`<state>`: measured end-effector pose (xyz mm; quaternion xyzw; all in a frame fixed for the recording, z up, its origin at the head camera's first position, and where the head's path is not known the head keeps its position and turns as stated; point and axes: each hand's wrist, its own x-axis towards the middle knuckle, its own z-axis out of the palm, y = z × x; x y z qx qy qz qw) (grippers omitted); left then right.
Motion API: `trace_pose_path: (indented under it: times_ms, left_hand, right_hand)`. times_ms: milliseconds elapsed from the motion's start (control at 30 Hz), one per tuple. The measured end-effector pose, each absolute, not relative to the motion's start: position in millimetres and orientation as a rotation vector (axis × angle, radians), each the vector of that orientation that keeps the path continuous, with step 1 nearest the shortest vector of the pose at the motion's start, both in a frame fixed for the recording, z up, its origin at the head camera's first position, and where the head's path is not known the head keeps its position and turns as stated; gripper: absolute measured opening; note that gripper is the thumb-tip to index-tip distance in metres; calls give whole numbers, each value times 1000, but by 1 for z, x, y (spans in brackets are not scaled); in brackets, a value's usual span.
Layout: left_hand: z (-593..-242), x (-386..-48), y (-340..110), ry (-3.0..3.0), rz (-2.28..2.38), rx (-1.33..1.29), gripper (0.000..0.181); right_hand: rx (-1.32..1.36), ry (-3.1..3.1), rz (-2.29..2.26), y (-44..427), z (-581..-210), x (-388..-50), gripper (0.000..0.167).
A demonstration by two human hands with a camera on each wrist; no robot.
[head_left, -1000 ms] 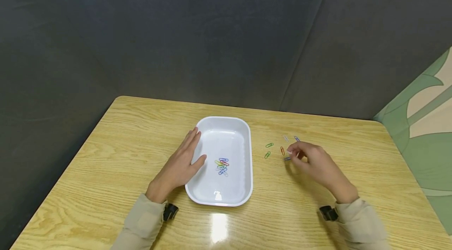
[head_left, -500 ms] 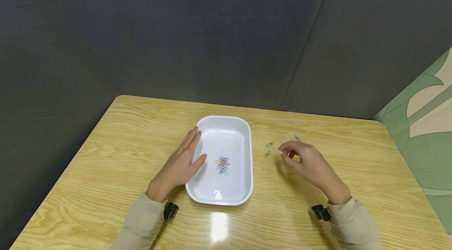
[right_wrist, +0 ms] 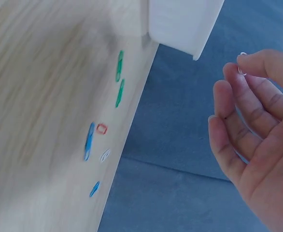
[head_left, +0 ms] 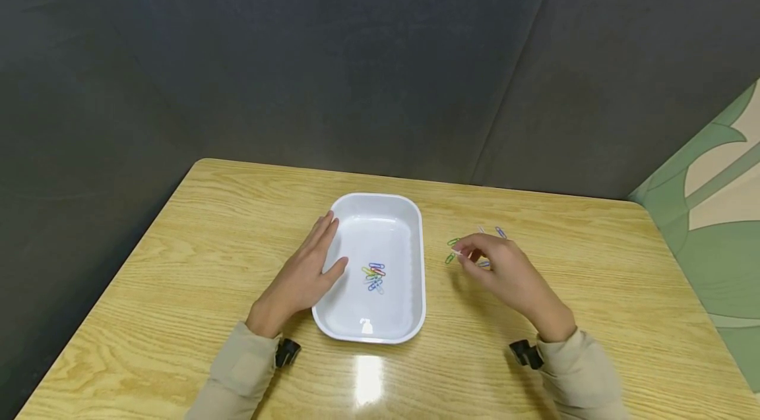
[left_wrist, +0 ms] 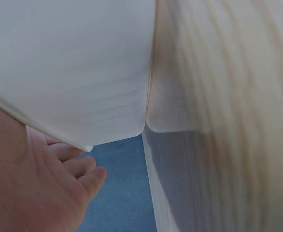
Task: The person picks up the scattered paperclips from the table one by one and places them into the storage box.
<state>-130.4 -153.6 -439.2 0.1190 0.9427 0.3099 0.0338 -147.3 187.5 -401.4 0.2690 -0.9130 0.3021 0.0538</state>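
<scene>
A dark cloth wall (head_left: 356, 64) rises behind the wood-grained tabletop (head_left: 237, 222), and a leaf-patterned panel (head_left: 706, 255) stands off to the right. From where I stand, the biggest thing on the tabletop is a white tray (head_left: 374, 239). The person's left hand (head_left: 299, 275) lies along its left rim, fingers straight and thumb apart from them, leaning over the tray. The right hand (head_left: 510, 278) is over the tabletop right of the tray, its grip clamped, thumb to fingertip, on a small white clip (right_wrist: 242, 71). In the tray sits a loose heap of coloured paper clips (head_left: 374, 278). Below and around the right hand lie the singles: two green clips (right_wrist: 119, 66) nearest the tray, two blue clips (right_wrist: 89, 141) farther off, a loose white clip (right_wrist: 105, 155), and a red clip (right_wrist: 101, 128) just beside one of the blues.
</scene>
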Motion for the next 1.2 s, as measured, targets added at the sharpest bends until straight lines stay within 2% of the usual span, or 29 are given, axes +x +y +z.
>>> trace_pose_path:
  times_ms: [1200]
  left_hand:
    - [-438,-130,-154,2904,956,382,73]
  right_hand:
    - [1009,-2770,1028,113,-394,-141,14]
